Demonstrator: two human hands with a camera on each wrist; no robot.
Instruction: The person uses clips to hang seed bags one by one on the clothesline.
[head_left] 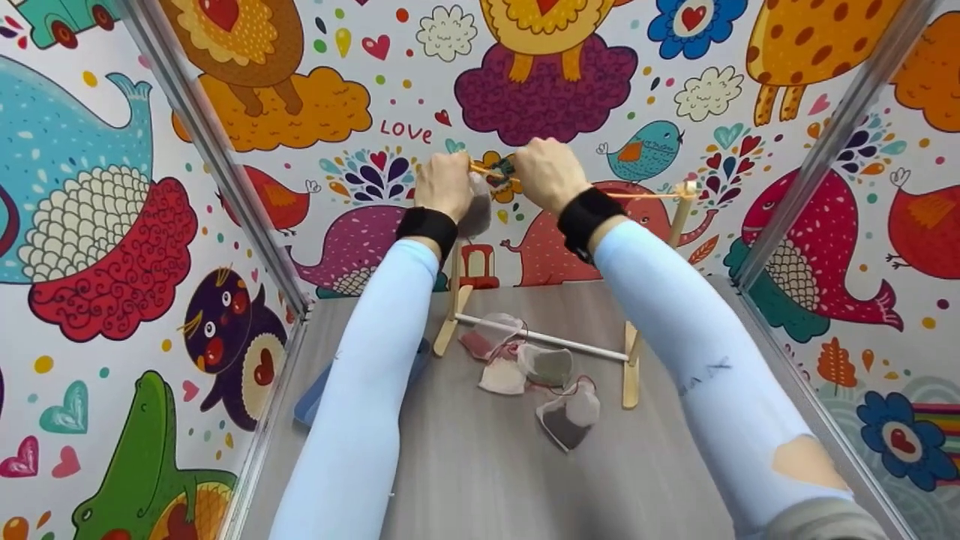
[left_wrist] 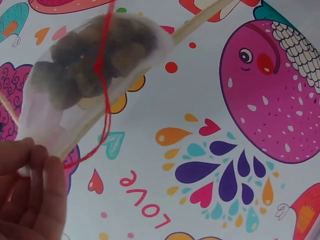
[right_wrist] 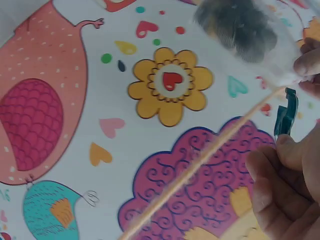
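Observation:
My left hand (head_left: 444,184) pinches the gathered top of a white translucent drawstring bag (left_wrist: 100,60) with dark lumps inside. A red drawstring (left_wrist: 108,100) loops down from it. The bag hangs beside a tan cord (right_wrist: 190,175) that runs to the wooden post (head_left: 681,214) on the right. My right hand (right_wrist: 287,185) pinches a dark green clip (right_wrist: 286,115) between thumb and fingers. The clip's tip is at the cord, close to the left fingers; whether it grips the bag cannot be told.
Several similar bags (head_left: 568,424) with red strings lie on the grey table (head_left: 487,472). The stand has wooden feet (head_left: 631,386) and a white crossbar (head_left: 544,339). Partly behind the left forearm is a blue tray (head_left: 309,401). Patterned walls with metal corner rails (head_left: 217,150) surround the table.

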